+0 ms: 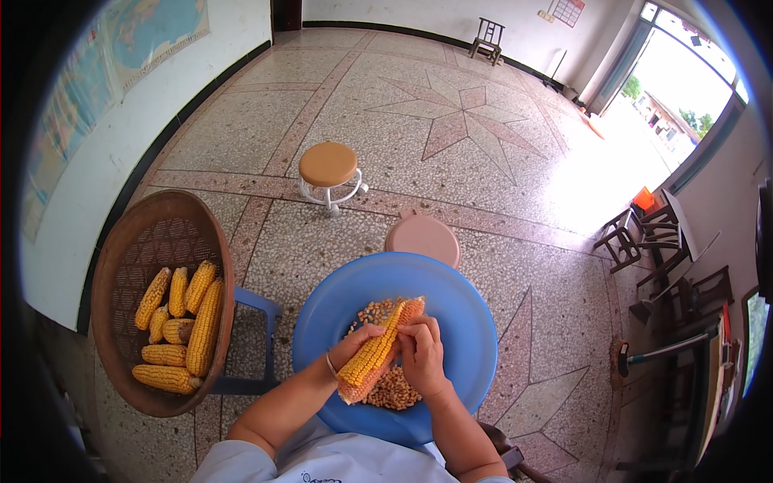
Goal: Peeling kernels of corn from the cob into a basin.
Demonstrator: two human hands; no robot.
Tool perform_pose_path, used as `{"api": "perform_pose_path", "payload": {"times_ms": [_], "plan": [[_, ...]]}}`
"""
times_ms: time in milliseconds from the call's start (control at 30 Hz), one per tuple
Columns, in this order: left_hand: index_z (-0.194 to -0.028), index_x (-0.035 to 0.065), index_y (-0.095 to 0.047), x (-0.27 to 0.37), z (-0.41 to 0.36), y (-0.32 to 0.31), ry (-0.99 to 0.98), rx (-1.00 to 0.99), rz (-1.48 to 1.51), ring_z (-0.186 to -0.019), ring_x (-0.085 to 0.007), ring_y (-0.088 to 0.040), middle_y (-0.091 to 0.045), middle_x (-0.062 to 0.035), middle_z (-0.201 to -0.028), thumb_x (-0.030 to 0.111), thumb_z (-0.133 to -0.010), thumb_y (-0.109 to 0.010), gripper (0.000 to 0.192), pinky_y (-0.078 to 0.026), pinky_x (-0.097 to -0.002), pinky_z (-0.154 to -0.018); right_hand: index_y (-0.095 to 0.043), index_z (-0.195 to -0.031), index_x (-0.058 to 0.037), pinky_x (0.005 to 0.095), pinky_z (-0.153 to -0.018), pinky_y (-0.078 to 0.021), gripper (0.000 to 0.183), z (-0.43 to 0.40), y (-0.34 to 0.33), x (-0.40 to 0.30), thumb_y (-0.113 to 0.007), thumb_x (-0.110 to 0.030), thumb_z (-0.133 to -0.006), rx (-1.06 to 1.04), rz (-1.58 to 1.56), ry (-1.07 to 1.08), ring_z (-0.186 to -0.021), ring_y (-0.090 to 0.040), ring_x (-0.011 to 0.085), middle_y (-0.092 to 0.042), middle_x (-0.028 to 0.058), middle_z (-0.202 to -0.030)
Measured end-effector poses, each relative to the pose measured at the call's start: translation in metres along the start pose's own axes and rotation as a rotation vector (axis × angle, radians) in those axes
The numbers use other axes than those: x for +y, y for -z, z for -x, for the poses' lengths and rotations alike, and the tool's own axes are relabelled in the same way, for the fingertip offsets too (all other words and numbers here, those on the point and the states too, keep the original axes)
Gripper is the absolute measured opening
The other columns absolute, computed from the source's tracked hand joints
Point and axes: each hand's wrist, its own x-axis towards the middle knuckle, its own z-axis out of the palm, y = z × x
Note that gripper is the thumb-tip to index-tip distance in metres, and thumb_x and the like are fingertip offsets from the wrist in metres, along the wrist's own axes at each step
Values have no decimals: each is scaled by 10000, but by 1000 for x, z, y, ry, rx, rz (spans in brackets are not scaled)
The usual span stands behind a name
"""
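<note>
A partly shelled ear of corn (372,356) lies tilted above a blue plastic basin (465,302), with rows of yellow kernels beside bare reddish cob. My left hand (356,345) is closed around its left side, thumb on the kernels; a thin bracelet shows at that wrist. On the ear's upper right, the bent fingers of my right hand (423,350) press against the cob. Loose kernels (395,389) are piled in the basin under the ear. To the left, several whole ears of corn (204,329) rest in a round woven basket (163,232).
A blue plastic stool (266,338) stands beside the basket, partly under it. Beyond the basin are a pink lid-like round item (423,239) and a tan-topped stool on casters (328,164). Wooden chairs (661,235) and a broom (620,360) are at the right.
</note>
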Motion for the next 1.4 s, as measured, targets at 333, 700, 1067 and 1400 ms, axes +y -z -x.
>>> {"api": "perform_pose_path", "payload": {"times_ms": [333,700,1067,1400], "plan": [[-1234,-27,-425,25,0,-15,-128,-142,175,-657,-172,-559,-527,-123,-893,412,-909,-425,547,-504,-238,-476,-502,-892,-35,244,-611,-427,84,5,1,8,-540,40,-882,236,-311,-391,-714,-485,114,-502,64,-909],[-1105,-22,-539,12,1,2,-35,63,-6,-669,-217,-622,-627,-135,-841,332,-930,-383,425,-536,-297,-563,-664,-1047,-64,258,-613,-461,243,-3,2,-8,-619,41,-833,8,22,17,-770,-532,178,-519,87,-949],[-1049,-23,-560,6,1,2,8,-12,-31,-616,-216,-597,-600,-139,-808,352,-922,-383,434,-517,-305,-543,-581,-943,-22,289,-620,-497,109,-2,3,-3,-603,34,-853,-33,-46,-10,-772,-577,205,-525,110,-970],[-1176,-26,-508,17,2,-11,-21,-45,138,-617,-212,-590,-582,-135,-864,358,-909,-410,478,-521,-271,-508,-606,-1044,-37,320,-649,-449,252,0,7,-3,-615,43,-804,189,112,-106,-782,-525,223,-542,105,-958]]}}
